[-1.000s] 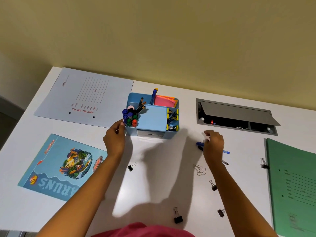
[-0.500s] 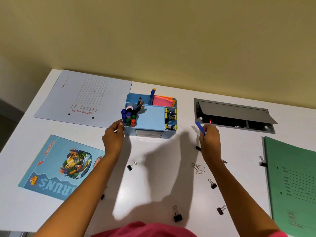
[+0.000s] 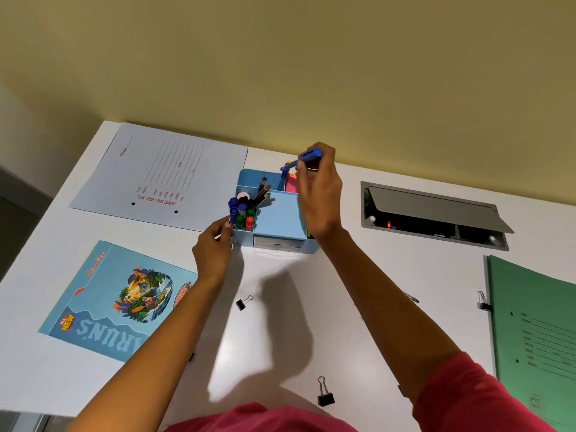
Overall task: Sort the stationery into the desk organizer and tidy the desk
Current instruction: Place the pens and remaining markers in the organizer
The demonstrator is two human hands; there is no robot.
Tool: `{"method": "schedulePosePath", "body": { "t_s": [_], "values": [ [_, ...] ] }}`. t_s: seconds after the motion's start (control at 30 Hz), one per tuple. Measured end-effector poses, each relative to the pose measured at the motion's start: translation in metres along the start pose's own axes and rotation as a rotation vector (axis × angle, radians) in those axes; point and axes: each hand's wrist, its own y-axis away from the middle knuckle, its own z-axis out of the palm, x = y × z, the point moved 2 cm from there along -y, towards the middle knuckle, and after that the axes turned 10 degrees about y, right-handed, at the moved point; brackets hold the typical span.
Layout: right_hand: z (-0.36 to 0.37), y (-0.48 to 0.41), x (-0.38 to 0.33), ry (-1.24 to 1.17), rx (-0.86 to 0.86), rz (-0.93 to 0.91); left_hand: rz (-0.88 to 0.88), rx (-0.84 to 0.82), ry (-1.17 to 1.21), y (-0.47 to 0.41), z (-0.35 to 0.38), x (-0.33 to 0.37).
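Fingers of right hand: clamped on a blue pen, which is held above the back part of the organizer and not yet let go.
Left hand: fingers curled on the organizer's front left corner, holding it steady.
Done: markers, pencils and pink notes already stand inside.
Left to do: three clips lie loose on the counter, well apart.
Papers: file, book and green folder lie spread out and probably need stacking.
Progress: I judge it past the middle.

Blue pen tilted above light-blue organizer, seemingly over its rear compartment.
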Motion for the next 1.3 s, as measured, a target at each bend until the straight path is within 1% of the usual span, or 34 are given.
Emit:
{"method": "schedulePosePath", "body": {
  "t_s": [0.17, 0.27, 0.43, 0.53, 0.63, 0.67, 0.73, 0.77, 0.83, 1.0, 1.07, 1.17, 1.3],
  "values": [
    [0.029, -0.003, 0.012, 0.127, -0.151, 0.037, 0.01, -0.019, 0.013, 0.0, -0.001, -0.001],
    [0.036, -0.003, 0.021, 0.191, -0.194, 0.056, 0.02, -0.022, 0.009, -0.001, -0.001, -0.002],
    [0.036, -0.001, 0.025, 0.13, -0.25, 0.106, 0.016, -0.014, 0.003, -0.002, 0.0, -0.002],
    [0.034, -0.001, 0.028, 0.162, -0.262, 0.067, 0.018, -0.016, -0.005, -0.003, -0.001, -0.003],
    [0.026, 0.0, 0.034, 0.126, -0.211, 0.089, 0.019, -0.021, -0.009, -0.004, -0.002, -0.003],
    [0.02, 0.002, 0.035, 0.127, -0.16, 0.071, 0.019, -0.022, -0.007, -0.004, -0.001, -0.003],
    [0.008, 0.01, 0.041, 0.14, -0.021, -0.036, 0.019, -0.023, -0.005, -0.003, -0.001, -0.003],
    [0.001, 0.015, 0.047, 0.149, 0.037, -0.06, 0.019, -0.021, -0.004, -0.003, -0.001, -0.003],
    [-0.013, 0.027, 0.061, 0.186, 0.101, -0.007, 0.016, -0.013, -0.002, -0.002, -0.001, -0.003],
    [-0.049, 0.077, 0.116, 0.335, 0.137, 0.083, 0.001, -0.003, -0.004, -0.004, 0.0, -0.004],
    [-0.063, 0.098, 0.136, 0.384, 0.103, 0.178, 0.002, -0.001, -0.003, -0.004, 0.0, -0.004],
    [-0.078, 0.125, 0.162, 0.461, -0.026, 0.315, 0.004, -0.001, 0.001, -0.004, 0.001, -0.004],
    [-0.084, 0.153, 0.183, 0.504, -0.155, 0.36, 0.007, 0.004, -0.01, -0.004, 0.0, -0.003]
  ]
}}
